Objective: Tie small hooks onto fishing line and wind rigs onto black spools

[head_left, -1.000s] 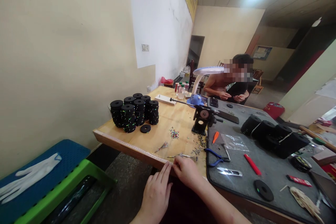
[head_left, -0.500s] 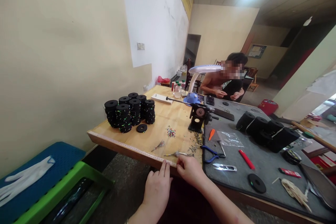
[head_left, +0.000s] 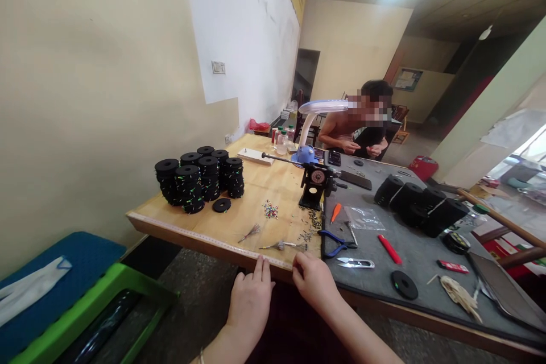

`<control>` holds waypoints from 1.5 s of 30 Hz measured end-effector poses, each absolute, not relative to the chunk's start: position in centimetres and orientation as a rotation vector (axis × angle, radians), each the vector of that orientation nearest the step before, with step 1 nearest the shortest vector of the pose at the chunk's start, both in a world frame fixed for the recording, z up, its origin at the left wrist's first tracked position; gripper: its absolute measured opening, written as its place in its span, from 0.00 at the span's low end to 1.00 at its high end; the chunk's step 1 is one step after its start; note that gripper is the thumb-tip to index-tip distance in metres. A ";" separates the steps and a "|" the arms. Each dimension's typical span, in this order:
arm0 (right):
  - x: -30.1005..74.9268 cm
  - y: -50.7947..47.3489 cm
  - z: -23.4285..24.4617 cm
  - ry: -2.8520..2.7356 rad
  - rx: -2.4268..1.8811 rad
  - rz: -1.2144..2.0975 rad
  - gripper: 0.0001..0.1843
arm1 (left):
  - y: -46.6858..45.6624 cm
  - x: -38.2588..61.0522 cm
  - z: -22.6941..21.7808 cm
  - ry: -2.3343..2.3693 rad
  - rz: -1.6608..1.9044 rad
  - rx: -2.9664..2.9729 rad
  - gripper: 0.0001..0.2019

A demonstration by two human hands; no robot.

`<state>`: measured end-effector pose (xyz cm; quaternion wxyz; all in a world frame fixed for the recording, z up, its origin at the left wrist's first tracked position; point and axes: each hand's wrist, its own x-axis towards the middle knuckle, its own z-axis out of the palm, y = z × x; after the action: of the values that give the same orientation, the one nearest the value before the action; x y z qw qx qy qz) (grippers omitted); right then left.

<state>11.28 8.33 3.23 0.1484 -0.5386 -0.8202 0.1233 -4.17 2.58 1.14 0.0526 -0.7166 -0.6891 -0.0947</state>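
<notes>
- Along the front edge of the worktop (head_left: 157,199) runs a paper-looking measuring tape (head_left: 200,238), and both hands are right there at its near end.
- Left hand (head_left: 251,298): loose, palm down, a couple of fingers pretty much straight, tips on the tape.
- Right hand (head_left: 314,281): fingers curled in at the edge, just beside the left one. Can't tell if something thin is pinched in there, the knuckles block it.
- Just past the hands lie two bundles of thin stems, one (head_left: 249,232) pointing off to the left, the other (head_left: 279,245) nearer the right hand.
- Behind those, a little pile of colorful beads (head_left: 271,210), plus dark bits (head_left: 309,227) scattered below a black machine with a dial (head_left: 314,182).
- Far left of that, stacks of black spools (head_left: 187,187), with one loose spool (head_left: 216,206) lying flat in front.
- Over on the gray mat (head_left: 367,281): blue-handled pliers (head_left: 338,243), snips (head_left: 355,263), an orange-handled tool (head_left: 336,212) and a clear bag (head_left: 364,219).
- Across the worktop, another person (head_left: 335,131) sits leaning forward behind a lamp (head_left: 323,106).
</notes>
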 end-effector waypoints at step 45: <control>21.2 2.6 5.6 -1.760 -1.028 1.337 0.13 | 1.2 0.7 7.5 -2.789 -2.263 -2.962 0.17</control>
<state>21.17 2.63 5.58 0.3447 -0.3957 -0.6777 0.5150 0.67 1.23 7.53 -0.6867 -0.4626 -0.4355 -0.3534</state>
